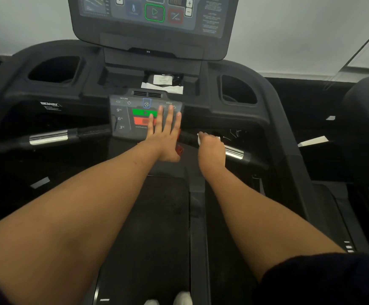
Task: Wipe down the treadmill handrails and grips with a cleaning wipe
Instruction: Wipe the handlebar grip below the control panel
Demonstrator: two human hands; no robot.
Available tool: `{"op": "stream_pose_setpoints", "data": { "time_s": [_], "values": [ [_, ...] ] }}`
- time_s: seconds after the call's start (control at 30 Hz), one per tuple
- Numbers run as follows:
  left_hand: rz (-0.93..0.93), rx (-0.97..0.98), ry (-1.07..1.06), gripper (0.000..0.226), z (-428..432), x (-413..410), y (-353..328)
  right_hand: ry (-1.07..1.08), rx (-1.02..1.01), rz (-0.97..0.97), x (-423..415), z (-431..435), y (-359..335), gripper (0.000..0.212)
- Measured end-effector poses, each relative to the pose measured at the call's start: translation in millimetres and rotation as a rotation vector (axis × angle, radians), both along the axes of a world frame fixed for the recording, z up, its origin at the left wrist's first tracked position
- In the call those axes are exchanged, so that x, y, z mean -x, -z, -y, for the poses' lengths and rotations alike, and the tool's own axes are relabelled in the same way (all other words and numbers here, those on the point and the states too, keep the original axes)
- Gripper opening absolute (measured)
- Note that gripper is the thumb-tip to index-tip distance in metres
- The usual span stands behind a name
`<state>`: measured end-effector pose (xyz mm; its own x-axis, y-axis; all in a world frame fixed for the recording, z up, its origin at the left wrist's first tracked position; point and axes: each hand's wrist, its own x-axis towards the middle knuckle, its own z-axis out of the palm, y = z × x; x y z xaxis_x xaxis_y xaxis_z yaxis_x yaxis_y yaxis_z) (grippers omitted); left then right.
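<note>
I stand on a black treadmill. My right hand (211, 145) is closed around the right front grip bar (236, 153), with a white cleaning wipe (217, 138) bunched under its fingers; the bar's chrome sensor shows just right of the hand. My left hand (165, 130) lies flat with its fingers spread on the small grey control panel (124, 119), covering part of the green and red buttons. The left front grip bar (49, 136), with its chrome sensor, stretches out to the left, untouched.
The big console screen (155, 14) rises above. Two cup holders (54, 69) (237, 90) flank a centre tray holding white paper (161, 85). A red safety clip (179, 149) hangs below the panel. The belt (148, 227) runs underfoot; another machine (368, 106) stands at right.
</note>
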<state>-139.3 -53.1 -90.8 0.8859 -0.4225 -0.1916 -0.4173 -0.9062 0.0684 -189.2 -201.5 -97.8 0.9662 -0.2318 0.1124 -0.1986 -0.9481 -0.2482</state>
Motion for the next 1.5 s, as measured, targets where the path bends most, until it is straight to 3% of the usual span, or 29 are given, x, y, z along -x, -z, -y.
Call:
{"op": "stream_pose_setpoints", "data": {
  "time_s": [0.13, 0.27, 0.3, 0.4, 0.5, 0.7, 0.83, 1.03, 1.1, 1.2, 1.27, 1.37, 1.43, 1.5],
  "values": [
    [-0.008, -0.005, 0.005, 0.127, 0, -1, 0, -0.085, 0.010, 0.058, 18, 5, 18, 0.072],
    [-0.009, -0.010, 0.008, 0.127, 0, 0, 0, 0.005, 0.016, -0.031, -10, 8, -3, 0.026],
    [-0.008, -0.012, 0.008, 0.127, 0, 0, 0, 0.035, 0.016, -0.080, -16, 8, -9, 0.023],
    [-0.013, -0.014, 0.008, 0.127, 0, 0, -2, 0.018, -0.007, -0.046, -12, 10, -3, 0.029],
    [-0.012, -0.020, 0.008, 0.129, 0, -1, 0, -0.070, -0.060, 0.168, 19, 24, 26, 0.060],
    [-0.017, -0.030, 0.006, 0.131, 0, 1, -2, 0.105, -0.056, 0.229, 43, 91, 39, 0.048],
    [-0.016, -0.037, 0.004, 0.131, -1, 1, -3, 0.251, -0.111, 0.204, 42, 85, 35, 0.050],
    [-0.019, -0.027, -0.003, 0.130, 1, 0, -2, -0.022, -0.112, 0.196, 14, 1, 19, 0.063],
    [-0.006, -0.014, -0.007, 0.128, 1, 1, -1, -0.116, -0.101, 0.198, -2, -24, 14, 0.052],
    [-0.016, -0.003, 0.003, 0.126, 1, 1, -4, -0.104, -0.048, 0.128, -24, -36, 3, 0.016],
    [-0.015, -0.006, 0.009, 0.126, 0, 1, -4, -0.077, -0.057, 0.089, -29, -35, 2, 0.012],
    [-0.015, 0.018, 0.007, 0.125, -1, 1, -3, -0.157, -0.052, 0.183, -17, -35, 20, 0.038],
    [-0.003, 0.014, 0.006, 0.126, -1, 1, -1, -0.211, -0.093, 0.134, -9, -33, 26, 0.061],
    [-0.002, 0.010, 0.007, 0.126, 0, 0, 0, -0.241, -0.098, 0.064, -9, -25, 21, 0.067]
  ]
}}
